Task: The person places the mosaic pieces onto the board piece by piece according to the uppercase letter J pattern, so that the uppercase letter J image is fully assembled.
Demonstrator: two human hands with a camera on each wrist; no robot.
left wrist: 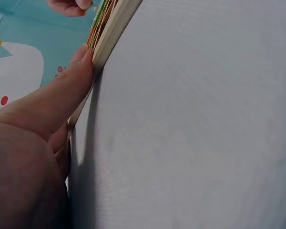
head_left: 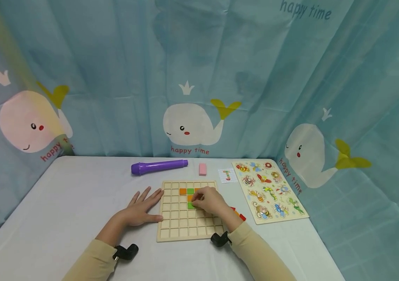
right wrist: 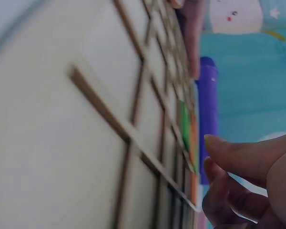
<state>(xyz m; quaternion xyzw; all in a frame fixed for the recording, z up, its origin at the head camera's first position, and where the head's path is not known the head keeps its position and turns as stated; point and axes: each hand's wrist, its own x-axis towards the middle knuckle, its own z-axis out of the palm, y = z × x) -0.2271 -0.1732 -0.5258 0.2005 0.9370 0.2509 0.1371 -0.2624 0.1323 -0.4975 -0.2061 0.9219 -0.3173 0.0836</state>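
A wooden grid board [head_left: 174,233] lies on the table with square tiles set in its cells. Along the upper part run an orange tile [head_left: 183,191], a green tile [head_left: 190,191] and another orange one, partly covered by fingers. Below the middle of that row come an orange tile [head_left: 190,198] and a lower green tile [head_left: 190,205]. My right hand [head_left: 209,200] is over the board, fingers loosely curled and thumb tip close by the lower green tile; no tile shows between thumb and forefinger. My left hand [head_left: 139,210], fingers spread, rests against the board's left edge, thumb touching it.
Loose red and orange tiles [head_left: 242,217] lie right of the board, partly behind my right wrist. Beyond it are a purple microphone-shaped tube [head_left: 160,166], a pink block [head_left: 203,169] and a pattern card [head_left: 227,176]. An insect picture puzzle [head_left: 269,191] lies at the right.
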